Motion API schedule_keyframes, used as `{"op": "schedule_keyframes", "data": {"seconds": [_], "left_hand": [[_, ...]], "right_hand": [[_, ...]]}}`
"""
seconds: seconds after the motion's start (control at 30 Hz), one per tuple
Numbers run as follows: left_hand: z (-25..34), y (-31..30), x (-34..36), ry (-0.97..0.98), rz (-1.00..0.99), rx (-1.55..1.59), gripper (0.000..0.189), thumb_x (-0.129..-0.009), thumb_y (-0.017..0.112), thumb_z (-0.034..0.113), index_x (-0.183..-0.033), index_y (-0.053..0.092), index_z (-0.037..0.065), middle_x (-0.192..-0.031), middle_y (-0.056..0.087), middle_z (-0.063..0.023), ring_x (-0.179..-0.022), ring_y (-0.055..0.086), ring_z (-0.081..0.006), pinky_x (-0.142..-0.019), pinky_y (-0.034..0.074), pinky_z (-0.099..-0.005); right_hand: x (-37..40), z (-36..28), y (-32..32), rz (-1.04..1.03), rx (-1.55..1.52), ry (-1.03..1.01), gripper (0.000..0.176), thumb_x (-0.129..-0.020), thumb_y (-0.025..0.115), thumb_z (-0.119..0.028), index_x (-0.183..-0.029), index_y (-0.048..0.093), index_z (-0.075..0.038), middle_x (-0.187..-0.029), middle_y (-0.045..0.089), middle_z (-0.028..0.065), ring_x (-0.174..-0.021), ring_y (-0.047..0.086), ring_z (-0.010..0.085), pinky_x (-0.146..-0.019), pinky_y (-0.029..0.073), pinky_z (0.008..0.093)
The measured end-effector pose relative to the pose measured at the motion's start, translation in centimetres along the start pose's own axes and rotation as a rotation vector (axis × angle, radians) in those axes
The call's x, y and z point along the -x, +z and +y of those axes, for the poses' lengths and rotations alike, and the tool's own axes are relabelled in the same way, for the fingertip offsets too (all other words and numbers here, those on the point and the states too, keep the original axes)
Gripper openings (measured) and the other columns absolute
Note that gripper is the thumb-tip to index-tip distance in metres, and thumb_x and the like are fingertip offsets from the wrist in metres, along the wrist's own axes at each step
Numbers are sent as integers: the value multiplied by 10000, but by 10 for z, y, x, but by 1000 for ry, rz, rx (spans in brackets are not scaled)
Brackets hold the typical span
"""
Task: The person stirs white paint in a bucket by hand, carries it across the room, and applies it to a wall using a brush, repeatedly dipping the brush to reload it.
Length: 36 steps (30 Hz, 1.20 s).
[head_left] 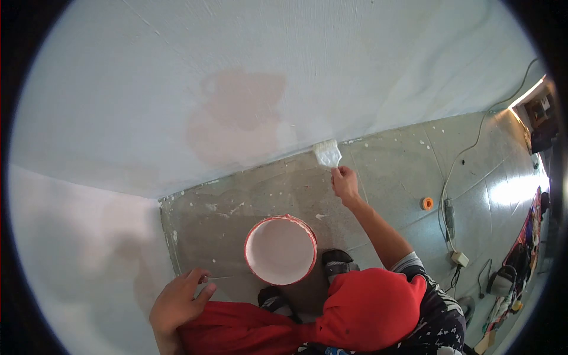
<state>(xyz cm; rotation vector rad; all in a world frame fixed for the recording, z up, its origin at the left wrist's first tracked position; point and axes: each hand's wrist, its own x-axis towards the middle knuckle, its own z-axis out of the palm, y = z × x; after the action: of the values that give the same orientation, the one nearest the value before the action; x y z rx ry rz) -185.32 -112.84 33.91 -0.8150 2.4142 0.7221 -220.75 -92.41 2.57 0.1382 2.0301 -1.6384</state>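
Observation:
My right hand (pixel 345 182) grips the handle of a paint brush (pixel 328 153). White paint coats the wide head of the brush, which is at the foot of the wall (pixel 331 71), where it meets the floor. My left hand (pixel 180 302) hangs over my left knee, fingers loosely bent and apart, holding nothing. Between my feet and the wall stands a red-rimmed bucket (pixel 247 260) with white paint inside. A pinkish patch (pixel 239 115) shows on the wall to the left of the brush.
A second wall (pixel 83 242) meets the first at the left corner. On the tiled floor (pixel 390 177) at right lie an orange roll of tape (pixel 427 203), a long cable (pixel 458 160) and a power socket block (pixel 460 258). Shoes and cloths (pixel 515 272) line the far right.

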Motion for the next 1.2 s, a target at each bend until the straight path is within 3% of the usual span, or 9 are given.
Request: {"op": "schedule_keyframes", "data": {"seconds": [0.2, 0.47, 0.7, 0.8, 1.0, 1.07, 1.2], "left_hand": [[-7, 3, 4, -3, 20, -1, 341, -930, 606, 305, -1116, 580, 21, -1012, 666, -181, -971, 643, -357, -843, 501, -421], [-8, 1, 2, -14, -38, 16, 335, -942, 600, 281, -1156, 577, 25, -1045, 674, -179, -1027, 642, -340, -898, 488, -414], [-10, 0, 0, -15, -49, 9, 350, -945, 600, 308, -1166, 574, 37, -1065, 674, -184, -1048, 639, -341, -892, 489, -411], [-7, -1, 2, -26, -53, 15, 358, -947, 597, 320, -1177, 571, 46, -1084, 672, -185, -1059, 637, -338, -898, 487, -413], [-6, 0, 5, 2, -32, -5, 363, -949, 592, 337, -1175, 569, 54, -1083, 675, -169, -1060, 636, -333, -901, 487, -418], [-6, 2, 6, 30, -24, -10, 368, -945, 595, 344, -1180, 572, 61, -1075, 675, -164, -1052, 637, -330, -897, 487, -415], [-5, 5, 8, 9, -24, -26, 359, -940, 601, 335, -1176, 578, 65, -1061, 676, -159, -1036, 638, -326, -894, 487, -410]], "right_hand": [[19, 19, 31, -61, 96, 86, 220, -946, 591, -237, -933, 577, -18, -665, 552, 21, -490, 493, 101, -391, 368, 273], [0, 15, 62, -132, -33, 175, 195, -965, 552, -207, -961, 517, -15, -692, 525, 37, -489, 466, 109, -385, 360, 282], [39, -24, 52, -161, -236, -50, 198, -976, 540, -222, -920, 500, -36, -665, 511, 18, -468, 442, 87, -378, 334, 257], [53, -22, 42, -173, -189, -127, 239, -990, 538, -239, -946, 536, -4, -661, 512, 12, -491, 468, 89, -397, 388, 268], [37, 0, 49, -166, -120, 113, 241, -992, 537, -238, -907, 530, -13, -660, 513, 13, -479, 465, 93, -388, 370, 278], [29, -2, 56, -142, -165, 210, 185, -974, 540, -226, -915, 498, -56, -673, 493, 19, -462, 424, 99, -378, 306, 272], [18, -37, 56, -186, -163, 100, 184, -976, 534, -228, -907, 500, -61, -684, 496, 17, -463, 417, 85, -378, 298, 257]]}}
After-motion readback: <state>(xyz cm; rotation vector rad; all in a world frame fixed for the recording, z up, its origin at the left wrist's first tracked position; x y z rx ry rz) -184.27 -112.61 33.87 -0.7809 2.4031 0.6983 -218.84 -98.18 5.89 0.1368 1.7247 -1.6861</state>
